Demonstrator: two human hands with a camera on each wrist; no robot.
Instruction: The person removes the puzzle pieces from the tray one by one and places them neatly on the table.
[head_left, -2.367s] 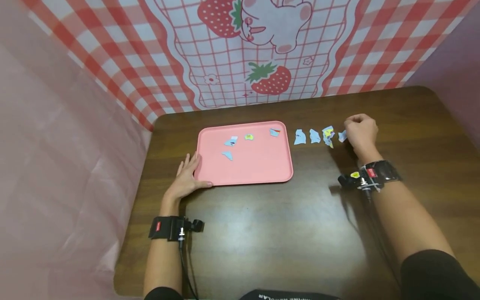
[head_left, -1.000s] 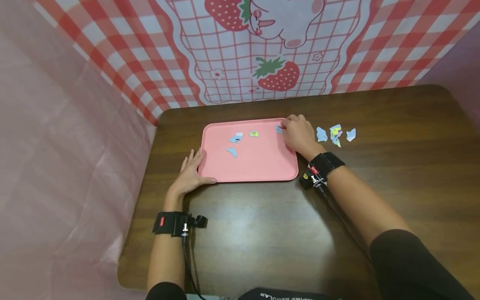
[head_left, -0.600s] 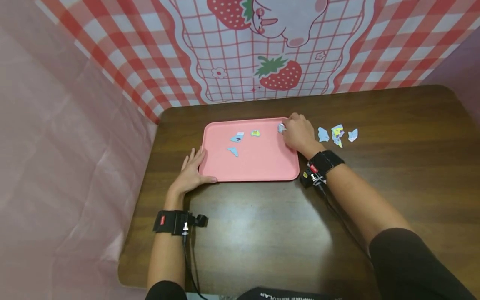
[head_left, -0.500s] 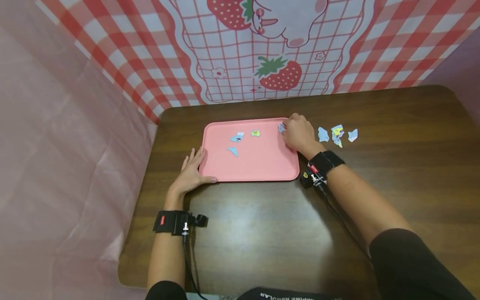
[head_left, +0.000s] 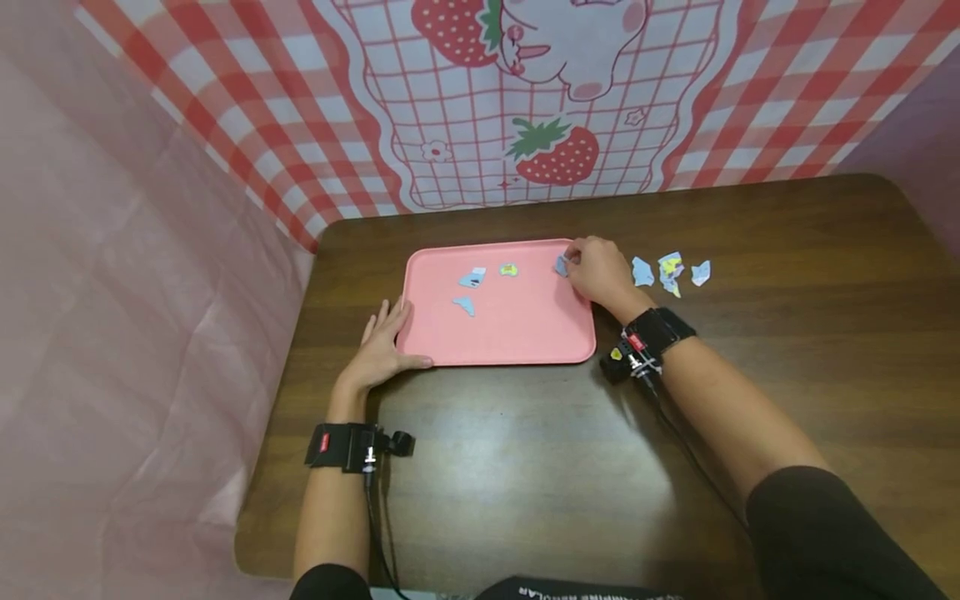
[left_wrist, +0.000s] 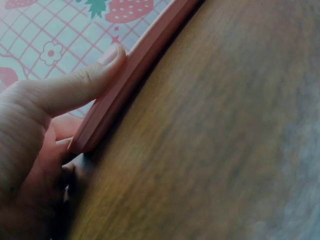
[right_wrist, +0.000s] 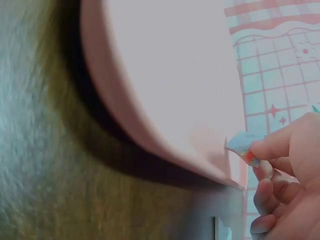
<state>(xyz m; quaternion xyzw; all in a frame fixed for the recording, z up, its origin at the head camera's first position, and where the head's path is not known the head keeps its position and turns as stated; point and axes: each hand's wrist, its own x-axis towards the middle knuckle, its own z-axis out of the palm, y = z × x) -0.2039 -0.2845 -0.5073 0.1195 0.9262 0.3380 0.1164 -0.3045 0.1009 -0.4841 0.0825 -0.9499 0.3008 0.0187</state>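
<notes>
1. While the head view shows the two hands well apart, the left hand rests against the tray's near corner on its own side, fingers straight and spread.
2. Across the pink tray, in the head view, the right hand is at the far corner, pinching a light-blue paper scrap just inside the rim!
3. Between the hands, on the tray, three more: a blue-and-white scrap, a yellow scrap and a plain blue scrap, the last one nearest the left hand.
4. Over to the right of the right hand, on the wooden table, a row: a pale-blue scrap, a yellow-patterned scrap, then a blue scrap with a whitish edge.
5. In the left wrist view, the thumb lies along the tray's outer wall, the other fingers round the corner, partly in shadow.
6. Right wrist view: thumb and finger hold that light-blue scrap tilted, red and yellow print showing; whether its tip touches the tray, I can't tell. Strawberry-print cloth hangs beyond the hand.
</notes>
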